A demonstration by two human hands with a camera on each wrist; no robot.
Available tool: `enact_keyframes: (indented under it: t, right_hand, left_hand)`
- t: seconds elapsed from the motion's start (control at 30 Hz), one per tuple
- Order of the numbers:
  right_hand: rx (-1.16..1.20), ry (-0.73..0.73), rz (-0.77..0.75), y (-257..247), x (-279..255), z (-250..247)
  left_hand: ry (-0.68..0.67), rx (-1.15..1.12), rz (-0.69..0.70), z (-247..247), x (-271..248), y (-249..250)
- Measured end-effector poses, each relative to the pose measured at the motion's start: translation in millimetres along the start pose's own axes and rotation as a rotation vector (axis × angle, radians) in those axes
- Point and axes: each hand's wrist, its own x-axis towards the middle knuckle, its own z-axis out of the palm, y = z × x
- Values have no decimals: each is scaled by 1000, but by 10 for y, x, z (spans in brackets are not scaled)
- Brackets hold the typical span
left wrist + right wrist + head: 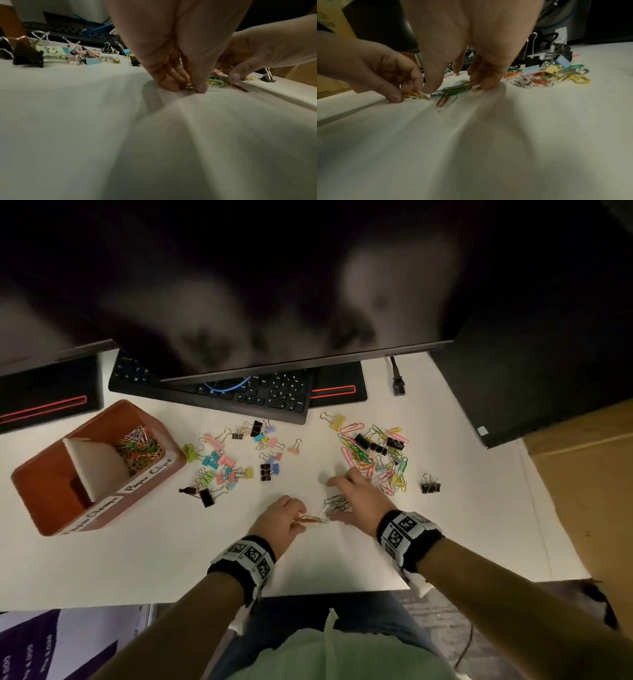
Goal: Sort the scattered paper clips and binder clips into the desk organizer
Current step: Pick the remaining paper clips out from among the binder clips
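Observation:
My left hand (286, 517) pinches a few paper clips (313, 520) between thumb and fingers, low on the white desk; the wrist views show these held clips (411, 96) orange and white. Just to its right, my right hand (356, 499) arches over a small bunch of paper clips (335, 504), thumb and fingertips (483, 84) down on the desk either side of the bunch (452, 91), gripping none. The orange desk organizer (51, 491) stands far left; its "Paper Clips" compartment holds coloured clips (138, 448), the other compartment looks bare. Scattered binder clips (233, 463) lie mid-desk.
A mixed pile of paper clips and black binder clips (376, 460) lies beyond my right hand, with one black binder clip (430, 483) apart to the right. A keyboard (219, 392) and monitor edge run along the back. The desk's front edge is near my wrists.

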Motion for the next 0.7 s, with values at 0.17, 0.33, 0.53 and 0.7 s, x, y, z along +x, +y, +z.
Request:
enact_keyframes:
  t: [0.17,0.33,0.53,0.7]
  right_hand:
    - [-52,27,-25,182,-192,-88]
    - [7,7,26,293,-264,-69]
    - [21,72,-9,92,43,-10]
    - [58,97,16,45,217,-64]
  left_hand:
    - [39,-56,-22,-37,49,44]
    - [34,-13,11,41,107,123]
    - [34,-12,40,33,303,212]
    - [60,7,17,-45,421,209]
